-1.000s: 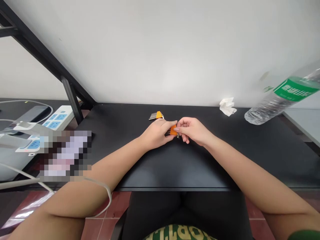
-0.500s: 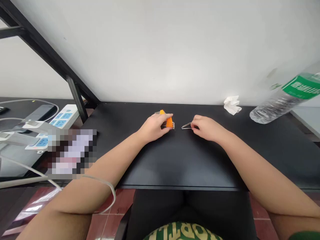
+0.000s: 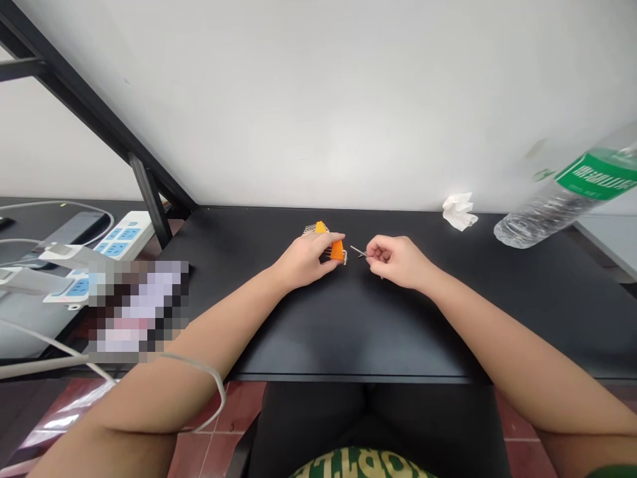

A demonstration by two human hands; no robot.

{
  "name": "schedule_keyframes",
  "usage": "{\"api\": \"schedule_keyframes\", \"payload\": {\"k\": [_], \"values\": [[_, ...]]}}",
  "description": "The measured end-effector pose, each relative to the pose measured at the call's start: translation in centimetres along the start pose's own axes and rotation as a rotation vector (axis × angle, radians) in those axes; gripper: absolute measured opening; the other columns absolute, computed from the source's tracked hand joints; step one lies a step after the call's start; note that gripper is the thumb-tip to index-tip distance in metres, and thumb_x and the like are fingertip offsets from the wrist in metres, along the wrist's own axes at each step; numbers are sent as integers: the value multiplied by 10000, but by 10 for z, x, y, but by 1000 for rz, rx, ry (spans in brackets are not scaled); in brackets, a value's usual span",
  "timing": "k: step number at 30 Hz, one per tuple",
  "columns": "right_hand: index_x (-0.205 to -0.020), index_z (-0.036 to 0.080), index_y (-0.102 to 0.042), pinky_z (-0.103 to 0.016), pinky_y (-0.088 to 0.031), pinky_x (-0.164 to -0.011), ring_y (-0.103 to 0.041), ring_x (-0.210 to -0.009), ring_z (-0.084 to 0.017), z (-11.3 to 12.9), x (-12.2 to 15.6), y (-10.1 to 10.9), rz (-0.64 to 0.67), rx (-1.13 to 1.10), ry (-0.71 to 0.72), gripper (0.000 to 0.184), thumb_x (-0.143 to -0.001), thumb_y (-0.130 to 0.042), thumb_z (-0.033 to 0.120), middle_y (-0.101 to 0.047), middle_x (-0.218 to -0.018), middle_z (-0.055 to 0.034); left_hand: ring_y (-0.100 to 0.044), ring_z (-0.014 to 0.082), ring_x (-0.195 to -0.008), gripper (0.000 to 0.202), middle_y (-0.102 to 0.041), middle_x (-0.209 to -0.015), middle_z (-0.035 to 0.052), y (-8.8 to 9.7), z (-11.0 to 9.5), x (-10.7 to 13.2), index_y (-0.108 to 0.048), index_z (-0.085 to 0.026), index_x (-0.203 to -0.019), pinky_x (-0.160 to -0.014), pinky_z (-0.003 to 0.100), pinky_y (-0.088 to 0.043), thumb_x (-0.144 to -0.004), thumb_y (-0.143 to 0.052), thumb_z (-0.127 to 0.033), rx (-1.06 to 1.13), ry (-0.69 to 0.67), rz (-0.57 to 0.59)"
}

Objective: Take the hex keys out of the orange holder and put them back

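Note:
My left hand (image 3: 304, 261) is closed around an orange hex key holder (image 3: 337, 251) on the black desk, thumb and forefinger at its right end. Thin metal keys poke out past the holder's far left side, and a small bent metal end shows at its right. A short gap to the right, my right hand (image 3: 398, 260) pinches a slim silver hex key (image 3: 357, 250), its free end pointing left at the holder. Whether more than one key is in these fingers I cannot tell, since they cover most of it.
A crumpled tissue (image 3: 459, 211) lies by the wall, with a large water bottle (image 3: 557, 192) tilted to its right. On the left are a power strip (image 3: 127, 234) with chargers, a blurred-out phone-like object (image 3: 144, 305) and a white cable (image 3: 219, 382) crossing my left forearm.
My right hand has shifted slightly left and turned, so the hex key now angles up towards the holder rather than lying low over the desk. My left hand keeps its hold.

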State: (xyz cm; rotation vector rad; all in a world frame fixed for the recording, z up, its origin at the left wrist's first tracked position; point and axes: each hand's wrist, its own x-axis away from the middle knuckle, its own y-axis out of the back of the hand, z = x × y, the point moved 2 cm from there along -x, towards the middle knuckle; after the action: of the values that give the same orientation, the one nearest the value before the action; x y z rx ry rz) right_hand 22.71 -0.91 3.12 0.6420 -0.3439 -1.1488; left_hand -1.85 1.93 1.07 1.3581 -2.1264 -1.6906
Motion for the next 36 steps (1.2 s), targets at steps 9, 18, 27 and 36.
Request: {"api": "schedule_keyframes", "payload": {"k": [9, 18, 27, 36], "values": [[-832, 202, -637, -220, -478, -462, -569, -483, -104, 4, 3, -6, 60, -224, -78, 36, -808, -653, 223, -606, -678, 33, -731, 205, -976, 450, -760, -1136, 70, -2, -3, 0, -585, -221, -1338, -917, 381, -595, -903, -675, -292, 1, -43, -13], [-847, 196, -644, -218, -489, -448, -572, -472, -110, 5, 4, -2, 33, -280, -106, 40, -814, -660, 211, -592, -629, 37, -730, 199, -928, 451, -747, -1058, 76, -2, -7, 1, -585, -196, -1348, -880, 364, -603, -921, -669, -313, -6, -80, -22], [-857, 196, -657, -220, -486, -436, -558, -462, -108, 5, 5, -2, 14, -291, -122, 42, -843, -668, 235, -593, -613, 36, -721, 210, -954, 456, -752, -1085, 80, -2, -5, 1, -575, -197, -1349, -879, 362, -594, -915, -677, -292, -35, -93, -28], [-880, 190, -632, -216, -470, -447, -537, -437, -103, 14, -1, -16, 57, -475, -174, 213, -881, -728, 380, -614, -546, 35, -694, 231, -909, 374, -731, -953, 76, -7, -22, -5, -582, -188, -1302, -919, 426, -552, -941, -635, -268, -59, -219, -15]]}}
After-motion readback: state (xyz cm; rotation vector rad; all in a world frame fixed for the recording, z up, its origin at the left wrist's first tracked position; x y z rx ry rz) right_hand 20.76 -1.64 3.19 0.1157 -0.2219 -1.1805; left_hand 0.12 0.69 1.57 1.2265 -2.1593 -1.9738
